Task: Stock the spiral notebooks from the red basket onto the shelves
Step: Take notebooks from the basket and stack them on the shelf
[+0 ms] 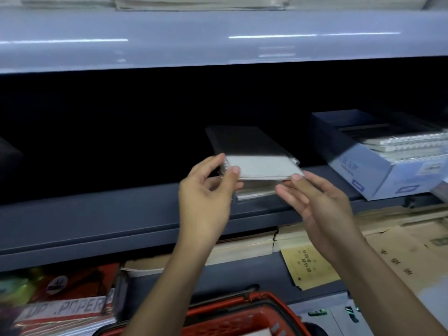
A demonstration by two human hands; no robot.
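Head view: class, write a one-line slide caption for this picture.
Left hand and right hand set a notebook stack on the dark shelf, above the red basket.

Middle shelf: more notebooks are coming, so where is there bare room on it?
Bare: the dark shelf stretch left of the notebook stack; a narrower gap between that stack and the blue box. Crowded: the right end, filled by that box of spiral notebooks.

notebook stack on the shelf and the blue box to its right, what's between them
Nothing: in the head view, bare dark shelf separates the notebook stack from the blue box.
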